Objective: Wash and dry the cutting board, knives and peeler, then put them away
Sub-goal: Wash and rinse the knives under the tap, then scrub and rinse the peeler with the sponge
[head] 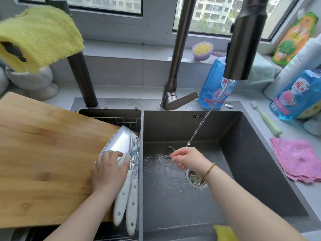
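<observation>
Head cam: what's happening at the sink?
A person is washing up. Water runs from the faucet into the sink. The right hand pinches a small blue item near the stream; the left hand grips a pale-handled tool over the white-handled knives, beside the cutting board.

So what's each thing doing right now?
Dark metal tap: running.
Wooden cutting board: lying across the wire rack.
Two white-handled knives: lying on that rack.
Pale-handled peeler: gripped by left hand.
Small blue strip: pinched by right hand.
Round sink drain: holds food scraps.
</observation>
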